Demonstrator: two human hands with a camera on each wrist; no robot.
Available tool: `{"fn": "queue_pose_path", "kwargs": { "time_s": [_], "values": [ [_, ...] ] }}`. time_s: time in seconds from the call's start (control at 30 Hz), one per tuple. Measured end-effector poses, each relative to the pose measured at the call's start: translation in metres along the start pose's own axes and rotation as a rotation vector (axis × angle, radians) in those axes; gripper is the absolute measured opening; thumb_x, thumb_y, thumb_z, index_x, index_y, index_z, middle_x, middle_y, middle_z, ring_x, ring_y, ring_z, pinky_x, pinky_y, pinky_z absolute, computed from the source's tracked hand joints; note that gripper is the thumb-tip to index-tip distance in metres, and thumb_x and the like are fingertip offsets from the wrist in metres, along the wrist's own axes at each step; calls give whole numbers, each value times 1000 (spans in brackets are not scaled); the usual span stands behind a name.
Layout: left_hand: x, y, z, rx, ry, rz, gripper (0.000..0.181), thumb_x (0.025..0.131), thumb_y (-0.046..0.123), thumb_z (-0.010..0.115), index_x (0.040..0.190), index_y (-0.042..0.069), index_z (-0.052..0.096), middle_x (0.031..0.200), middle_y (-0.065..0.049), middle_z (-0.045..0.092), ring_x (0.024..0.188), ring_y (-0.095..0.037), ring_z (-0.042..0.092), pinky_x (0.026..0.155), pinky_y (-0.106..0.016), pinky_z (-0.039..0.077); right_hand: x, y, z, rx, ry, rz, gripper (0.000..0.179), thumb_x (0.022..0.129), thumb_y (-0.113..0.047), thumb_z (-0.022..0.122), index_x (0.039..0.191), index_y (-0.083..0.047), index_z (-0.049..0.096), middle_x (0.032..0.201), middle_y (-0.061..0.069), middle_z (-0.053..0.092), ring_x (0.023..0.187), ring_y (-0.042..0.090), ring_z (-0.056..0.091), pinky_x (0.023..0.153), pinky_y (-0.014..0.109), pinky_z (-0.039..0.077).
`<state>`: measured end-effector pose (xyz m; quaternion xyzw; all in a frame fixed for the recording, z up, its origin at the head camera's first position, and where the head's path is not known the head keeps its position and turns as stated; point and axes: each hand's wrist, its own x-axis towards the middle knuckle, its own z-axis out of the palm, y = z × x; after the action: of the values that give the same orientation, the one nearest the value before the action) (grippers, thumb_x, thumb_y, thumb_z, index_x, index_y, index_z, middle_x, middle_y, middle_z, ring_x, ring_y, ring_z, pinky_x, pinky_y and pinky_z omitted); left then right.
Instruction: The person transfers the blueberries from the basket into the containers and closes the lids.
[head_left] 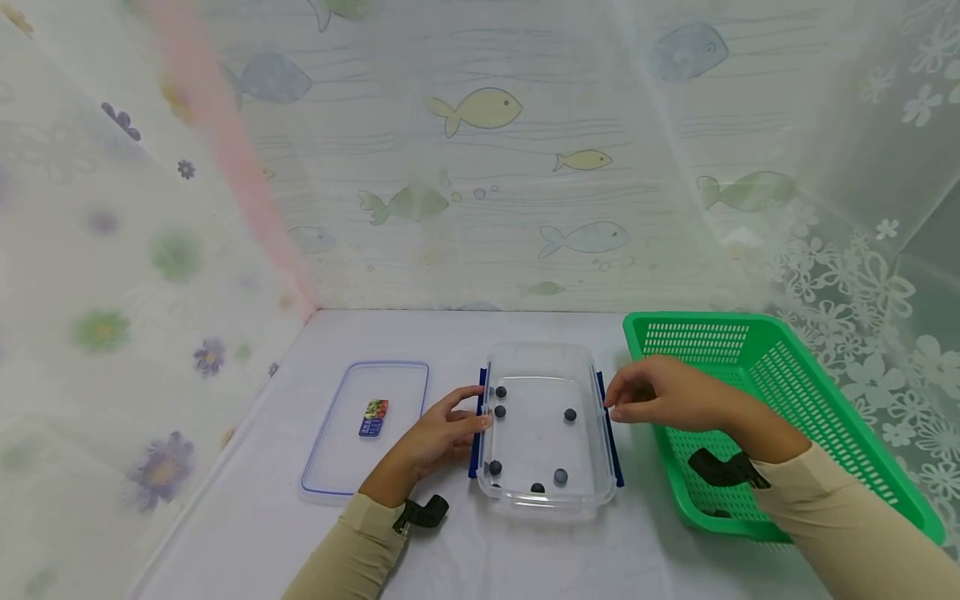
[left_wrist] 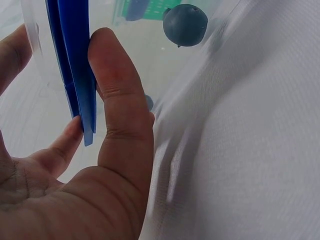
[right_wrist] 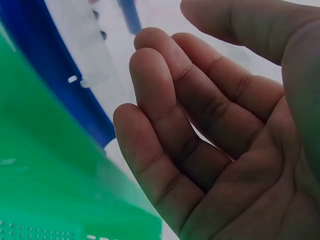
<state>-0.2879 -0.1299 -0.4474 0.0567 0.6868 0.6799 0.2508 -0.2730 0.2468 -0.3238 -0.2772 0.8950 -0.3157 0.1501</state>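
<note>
A clear plastic storage box [head_left: 540,442] with blue side clasps stands in the middle of the table. Several dark blue, round blueberries [head_left: 570,415] lie spread over its floor; one blueberry [left_wrist: 185,25] shows large in the left wrist view. At the box's left side, my left hand [head_left: 442,433] grips the edge, thumb and a finger on either side of the blue clasp [left_wrist: 77,70]. My right hand [head_left: 675,396] hovers by the right clasp [head_left: 611,433], fingers loosely bent. Nothing is held between them in the right wrist view, where the thumb stands apart.
Left of the box lies a clear lid [head_left: 337,467] with a blue rim line and a small colourful label [head_left: 373,418]. On the right, a green perforated basket [head_left: 847,367] sits partly under my right forearm. Fish-patterned curtain [head_left: 487,250] hangs behind the table.
</note>
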Motion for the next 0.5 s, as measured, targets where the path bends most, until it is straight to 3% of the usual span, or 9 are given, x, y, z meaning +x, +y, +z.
{"fn": "queue_pose_path", "kwargs": {
  "time_s": [0.5],
  "values": [
    [2, -1, -1, -7, -3, -12, 71, 91, 35, 81, 153, 33, 44, 125, -15, 64, 90, -21, 68, 83, -37, 61, -31, 18, -8, 45, 13, 14, 13, 97, -31, 75, 102, -19, 73, 91, -3, 72, 80, 10, 65, 73, 26, 56]
  ]
}}
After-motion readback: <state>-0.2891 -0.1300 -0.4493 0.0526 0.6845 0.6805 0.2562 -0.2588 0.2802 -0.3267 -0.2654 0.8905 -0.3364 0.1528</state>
